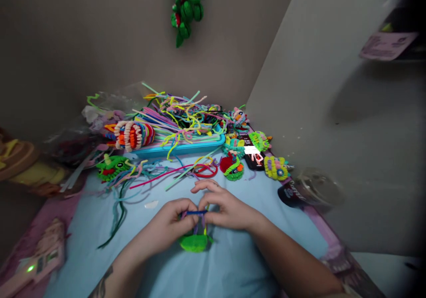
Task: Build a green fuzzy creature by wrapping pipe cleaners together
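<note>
Watching remotely, I see the left hand (175, 218) and right hand (223, 205) pinched onto the 2 ends of a blue stem (196, 212), near side of the tray (179, 150), equally close. It runs sideways, thin, straight, dark; the green piece (194, 243), bright and fuzzy, lies beyond them, farther from the tray.

One head-worn camera looks forward and down across the near table (84, 225).
</note>
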### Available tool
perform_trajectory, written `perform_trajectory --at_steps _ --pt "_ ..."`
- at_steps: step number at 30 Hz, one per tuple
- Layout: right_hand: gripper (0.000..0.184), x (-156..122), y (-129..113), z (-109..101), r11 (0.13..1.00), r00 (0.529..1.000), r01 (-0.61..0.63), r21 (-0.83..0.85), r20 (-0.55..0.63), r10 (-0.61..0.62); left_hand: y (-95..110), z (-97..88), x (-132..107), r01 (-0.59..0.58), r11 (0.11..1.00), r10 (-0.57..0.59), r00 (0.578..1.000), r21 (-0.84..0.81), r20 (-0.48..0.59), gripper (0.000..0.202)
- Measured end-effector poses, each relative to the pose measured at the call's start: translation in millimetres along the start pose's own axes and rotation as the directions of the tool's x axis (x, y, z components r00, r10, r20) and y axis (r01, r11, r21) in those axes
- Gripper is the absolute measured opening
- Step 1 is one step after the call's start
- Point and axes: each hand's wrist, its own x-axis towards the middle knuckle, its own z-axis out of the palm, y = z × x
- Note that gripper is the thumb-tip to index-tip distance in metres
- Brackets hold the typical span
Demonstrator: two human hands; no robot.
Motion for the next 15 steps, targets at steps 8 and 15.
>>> perform_trajectory --at_steps 8,15 --pt "0.017 -0.1 5.0 11.5 0.971 0.984 -0.118 0.208 -0.108 0.143 1.1 3.2 1.9 -0.075 0.991 0.082 0.995 0.113 -0.054 0.022" --pt "0.030 1.7 9.1 18.9 0.962 0.936 -0.182 0.205 -0.263 0.233 -0.8 8.5 3.0 -0.099 0.971 0.124 0.987 0.218 -0.102 0.018"
